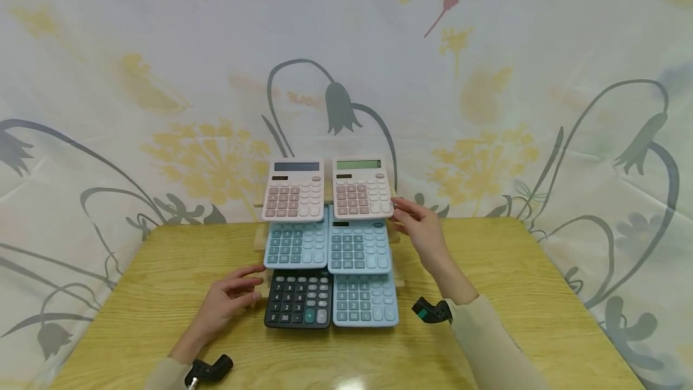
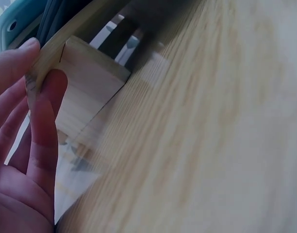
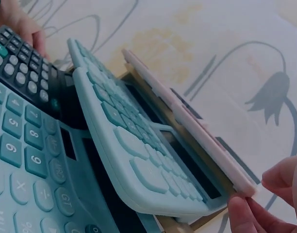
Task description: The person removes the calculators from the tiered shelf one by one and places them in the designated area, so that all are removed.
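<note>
A wooden stand [image 1: 261, 242] holds tilted calculators in three tiers of two. On the top tier are a pale pink calculator [image 1: 294, 190] at left and another pale pink calculator [image 1: 361, 190] at right, its display showing a digit. My right hand [image 1: 426, 235] pinches the lower right corner of the right pink one between thumb and finger. Two light blue calculators [image 1: 359, 248] fill the middle tier. Below are a black calculator [image 1: 299, 300] and another light blue calculator [image 1: 365, 301]. My left hand [image 1: 224, 298] grips the stand's left edge beside the black calculator, fingers on both faces of the wood.
The stand rests on a yellow wood-grain table [image 1: 178, 257], whose back edge meets a wall cloth [image 1: 346, 29] printed with grey and yellow flowers. Black wrist cameras sit on my left wrist [image 1: 208, 370] and right wrist [image 1: 433, 310].
</note>
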Available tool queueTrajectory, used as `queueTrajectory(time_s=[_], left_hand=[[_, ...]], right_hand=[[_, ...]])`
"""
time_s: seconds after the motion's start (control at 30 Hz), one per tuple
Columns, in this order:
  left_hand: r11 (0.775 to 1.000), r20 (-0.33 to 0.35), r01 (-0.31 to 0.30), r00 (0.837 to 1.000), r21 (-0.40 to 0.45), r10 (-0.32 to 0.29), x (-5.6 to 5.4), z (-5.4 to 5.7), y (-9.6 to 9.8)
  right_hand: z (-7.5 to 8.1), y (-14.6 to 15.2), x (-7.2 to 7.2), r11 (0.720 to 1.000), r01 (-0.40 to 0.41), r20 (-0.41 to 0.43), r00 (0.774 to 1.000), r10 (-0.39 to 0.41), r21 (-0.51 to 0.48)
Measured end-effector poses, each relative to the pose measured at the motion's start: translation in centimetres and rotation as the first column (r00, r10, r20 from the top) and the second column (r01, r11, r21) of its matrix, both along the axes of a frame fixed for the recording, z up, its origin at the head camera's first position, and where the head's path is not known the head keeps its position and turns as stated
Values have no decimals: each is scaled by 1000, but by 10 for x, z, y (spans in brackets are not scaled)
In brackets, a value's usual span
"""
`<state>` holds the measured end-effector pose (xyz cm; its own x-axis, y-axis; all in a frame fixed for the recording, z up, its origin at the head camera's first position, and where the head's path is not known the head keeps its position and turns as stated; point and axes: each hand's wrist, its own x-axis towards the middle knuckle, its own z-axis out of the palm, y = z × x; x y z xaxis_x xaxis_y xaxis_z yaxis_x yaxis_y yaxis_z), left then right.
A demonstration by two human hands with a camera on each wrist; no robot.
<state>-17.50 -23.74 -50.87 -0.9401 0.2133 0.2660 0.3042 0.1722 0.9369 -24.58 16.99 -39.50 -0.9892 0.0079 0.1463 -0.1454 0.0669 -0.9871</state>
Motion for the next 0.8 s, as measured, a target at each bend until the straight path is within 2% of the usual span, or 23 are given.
queueTrajectory(time_s=[0.27, 0.47, 0.8], left_hand=[[999, 11, -32, 999, 20, 32, 1, -1, 4], [999, 12, -48, 999, -4, 48, 2, -3, 2], [999, -13, -47, 999, 6, 47, 4, -1, 5]], right_hand=[[4, -7, -5, 998, -16, 54, 998, 19, -59], [8, -13, -7, 994, -41, 82, 995, 49, -99], [8, -13, -10, 980, -72, 94, 991, 91, -187]])
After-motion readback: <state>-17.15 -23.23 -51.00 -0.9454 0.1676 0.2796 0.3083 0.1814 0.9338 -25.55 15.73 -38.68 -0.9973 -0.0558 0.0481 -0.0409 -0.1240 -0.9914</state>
